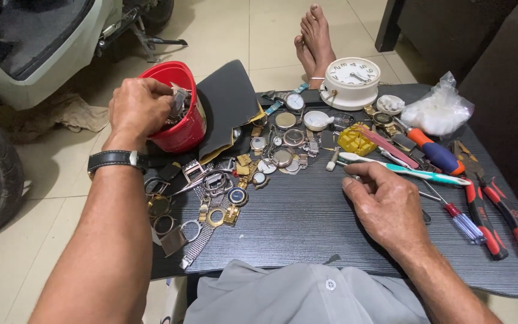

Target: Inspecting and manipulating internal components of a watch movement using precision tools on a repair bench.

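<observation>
While left hand (141, 108) digs into red cup (181, 114) of watch parts at the dark board's (307, 222) left edge, fingers curled over the rim, right hand (385, 207) rests mid-board, fingertips pinched together; can't tell on what. Toothbrush (403, 170) just beyond it, screwdriver (460, 219) beside, pliers (499, 210) further right.
</observation>
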